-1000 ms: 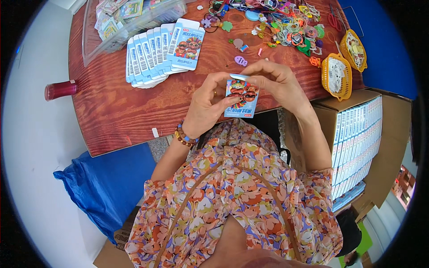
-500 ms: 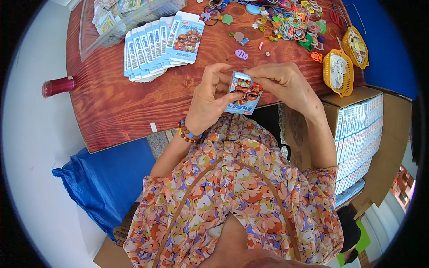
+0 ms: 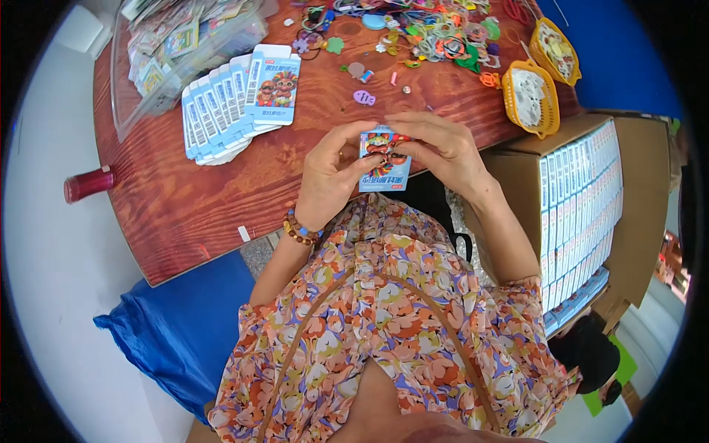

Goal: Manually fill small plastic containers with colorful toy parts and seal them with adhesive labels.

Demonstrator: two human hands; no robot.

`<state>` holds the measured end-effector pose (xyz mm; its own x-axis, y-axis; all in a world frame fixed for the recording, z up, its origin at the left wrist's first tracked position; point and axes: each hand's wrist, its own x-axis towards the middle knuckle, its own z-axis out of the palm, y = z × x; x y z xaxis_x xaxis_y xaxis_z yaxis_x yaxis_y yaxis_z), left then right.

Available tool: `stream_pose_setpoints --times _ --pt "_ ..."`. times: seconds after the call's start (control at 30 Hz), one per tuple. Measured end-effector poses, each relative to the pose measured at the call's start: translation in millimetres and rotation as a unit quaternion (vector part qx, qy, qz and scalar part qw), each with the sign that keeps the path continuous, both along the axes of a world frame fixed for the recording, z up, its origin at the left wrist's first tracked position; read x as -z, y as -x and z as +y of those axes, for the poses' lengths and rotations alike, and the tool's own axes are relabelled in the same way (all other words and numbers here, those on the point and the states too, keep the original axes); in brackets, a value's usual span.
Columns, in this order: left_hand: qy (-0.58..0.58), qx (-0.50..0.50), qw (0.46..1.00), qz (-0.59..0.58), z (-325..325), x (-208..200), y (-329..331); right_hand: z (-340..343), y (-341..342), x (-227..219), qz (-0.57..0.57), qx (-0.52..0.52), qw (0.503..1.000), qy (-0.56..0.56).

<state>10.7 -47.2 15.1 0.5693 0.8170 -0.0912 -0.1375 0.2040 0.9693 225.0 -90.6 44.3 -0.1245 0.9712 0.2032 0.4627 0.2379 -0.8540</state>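
Note:
Between my two hands, at the table's near edge, is a small light-blue cardboard box (image 3: 385, 177) with cartoon figures on its front. My left hand (image 3: 336, 166) grips its left side, thumb pressed on the printed face; a bead bracelet circles that wrist. My right hand (image 3: 442, 151) closes on the upper right of the box, its thumb on the front and its fingers along the top end. The fingers cover the top end, so I cannot tell how its flap lies. Beyond my left hand, a fanned stack of flat matching boxes (image 3: 277, 87) lies on the table.
A clear plastic bin (image 3: 122, 122) of cards stands far left. Charms and hair ties (image 3: 443, 37) are heaped at the back, near two yellow baskets (image 3: 550, 111). An open carton (image 3: 639, 221) of packed boxes is at right. A dark red cylinder (image 3: 90, 183) is by the left edge.
My right hand has come down over the top end of the box, where a pale flap showed before. The box stands straighter. The whole view has shifted and turned slightly.

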Motion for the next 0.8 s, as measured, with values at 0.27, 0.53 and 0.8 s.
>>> stream_pose_setpoints --times 0.27,0.53,0.8 --pt "-0.023 -0.014 1.000 -0.001 -6.2 -8.1 -10.5 -11.1 -7.5 0.7 0.192 0.036 0.979 0.055" --pt "-0.173 -0.012 0.983 -0.064 -20.0 -32.4 -37.1 -63.7 -5.8 -31.9 0.405 0.039 0.908 0.101" --pt "-0.164 0.069 0.983 0.041 -17.9 -36.7 -49.5 -203.0 -242.0 -91.3 -0.200 0.614 0.728 -0.230"
